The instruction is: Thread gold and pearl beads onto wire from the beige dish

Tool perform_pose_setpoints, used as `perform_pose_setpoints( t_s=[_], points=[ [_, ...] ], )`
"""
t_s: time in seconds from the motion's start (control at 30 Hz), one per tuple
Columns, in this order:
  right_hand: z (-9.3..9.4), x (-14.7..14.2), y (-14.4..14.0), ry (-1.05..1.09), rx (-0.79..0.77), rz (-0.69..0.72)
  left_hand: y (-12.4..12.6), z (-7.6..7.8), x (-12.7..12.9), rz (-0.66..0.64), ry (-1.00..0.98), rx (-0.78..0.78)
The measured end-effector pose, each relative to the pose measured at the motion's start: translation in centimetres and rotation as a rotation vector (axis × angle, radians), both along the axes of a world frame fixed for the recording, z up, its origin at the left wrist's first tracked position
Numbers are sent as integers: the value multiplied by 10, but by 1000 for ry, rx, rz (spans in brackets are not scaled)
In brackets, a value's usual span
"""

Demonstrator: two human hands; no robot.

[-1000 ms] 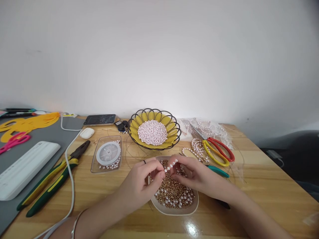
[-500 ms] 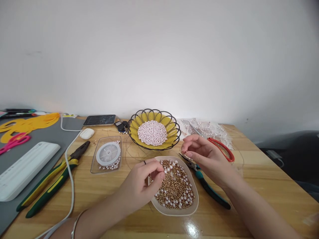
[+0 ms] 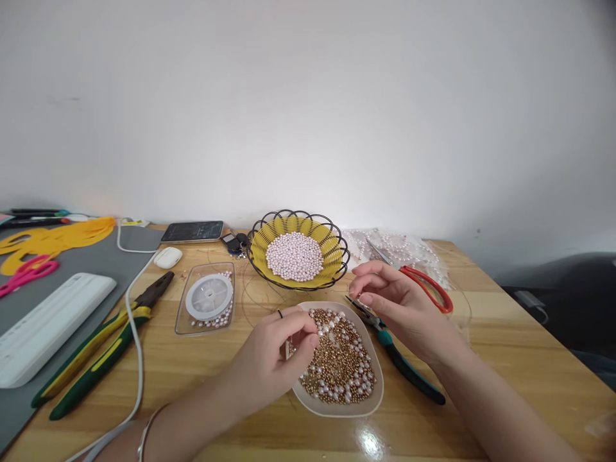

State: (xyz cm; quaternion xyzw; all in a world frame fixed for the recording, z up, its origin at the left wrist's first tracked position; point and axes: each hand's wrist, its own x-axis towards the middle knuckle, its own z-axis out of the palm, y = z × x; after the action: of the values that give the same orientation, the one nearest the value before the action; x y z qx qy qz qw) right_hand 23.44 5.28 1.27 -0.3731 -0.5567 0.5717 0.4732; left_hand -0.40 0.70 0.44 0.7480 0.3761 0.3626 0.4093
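Pinched narrow, that's how my left hand [image 3: 274,343] is: thumb tip up against the bent forefinger over the left side of the bowl [image 3: 339,410] (can't tell what's between them, if anything). My right hand [image 3: 404,311] is up by the bowl's far right corner, thumb and fingertips nearly meeting; there's a tiny glint there, too small to make out. So the hands are apart, with the back part of the bowl showing in the gap.

Beads [image 3: 339,362], gold mixed with pearly white, sit inside the bowl, and its pale rim is easy to follow along the front and right. The left rim is partly behind my fingers. Small teal and black pliers [image 3: 402,364] slant just off the right rim, nose by my right fingertips, so that side's tight. Past them the table [image 3: 520,346] runs out to its right edge, my forearm across it. On the far side, only a narrow strip of wood separates bowl and yellow basket [image 3: 333,253]. Over left, a clear box [image 3: 181,324] holding a spool [image 3: 199,301] sits well apart from my left fingertips.
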Motion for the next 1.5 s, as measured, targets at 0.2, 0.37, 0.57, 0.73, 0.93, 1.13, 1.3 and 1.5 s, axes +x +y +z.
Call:
perform_pose_setpoints(
  t_s=[0.2,0.37,0.57,0.73,0.93,1.13,1.3,1.5],
  points=[
    [1,-2,-1,-19,11,13,0,2,1,0,0,15],
    [1,-1,-2,-17,8,15,0,2,1,-4,-12,13],
    [-1,0,-2,-5,12,46,0,2,1,-7,-15,7],
    [0,0,-2,-28,21,51,0,4,1,1,-9,15],
    [6,-2,-2,-58,53,63,-1,4,1,-4,-18,22],
    [5,3,-1,-34,89,101,-1,3,0,-5,-16,-8],
    [8,3,-1,-84,113,95,0,2,0,1,-5,-11],
    [5,0,-2,-98,144,135,1,3,1,-7,-15,3]
  ],
)
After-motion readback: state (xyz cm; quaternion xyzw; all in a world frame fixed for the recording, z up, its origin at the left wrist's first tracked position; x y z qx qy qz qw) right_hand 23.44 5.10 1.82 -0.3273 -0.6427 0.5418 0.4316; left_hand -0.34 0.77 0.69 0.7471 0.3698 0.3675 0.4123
